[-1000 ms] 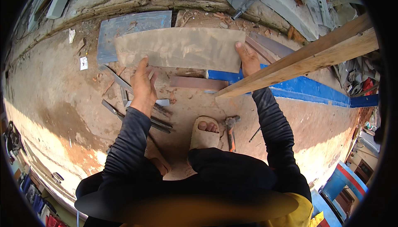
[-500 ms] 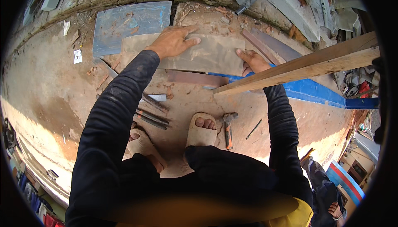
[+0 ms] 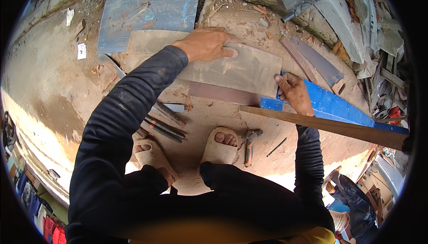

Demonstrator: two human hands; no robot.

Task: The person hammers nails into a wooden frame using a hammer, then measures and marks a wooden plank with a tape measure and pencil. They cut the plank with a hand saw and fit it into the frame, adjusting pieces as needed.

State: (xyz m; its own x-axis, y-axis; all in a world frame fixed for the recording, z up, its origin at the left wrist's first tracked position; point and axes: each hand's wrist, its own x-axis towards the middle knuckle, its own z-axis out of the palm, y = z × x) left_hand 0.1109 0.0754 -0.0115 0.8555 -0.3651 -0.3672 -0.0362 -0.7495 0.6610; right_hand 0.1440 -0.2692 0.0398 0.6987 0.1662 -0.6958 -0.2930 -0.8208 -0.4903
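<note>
A long grey-brown flat sheet [image 3: 243,68] lies across the ground in front of my feet, tilted so its right end is nearer me. My left hand [image 3: 207,44] rests on top of it around the middle, fingers stretched toward the far edge and thumb spread on the surface. At the right end my right hand [image 3: 295,93] grips the sheet, thumb above and fingers curled partly out of sight. Under that hand runs a blue bar [image 3: 341,109]. A reddish-brown strip [image 3: 223,93] shows along the sheet's near edge. My left forearm covers part of the sheet.
A wooden beam [image 3: 321,126] crosses nearer me on the right. A hammer [image 3: 249,148], long-handled tools [image 3: 162,129] and a thin black rod [image 3: 276,147] lie near my feet. Beyond are a bluish-grey panel [image 3: 120,19], a handsaw [image 3: 318,61] and broken slabs [image 3: 343,25].
The sheet's right end has swung nearer me, with my right hand still on it. My left hand stays on top. The wooden beam sits lower in view; the whole view has shifted slightly.
</note>
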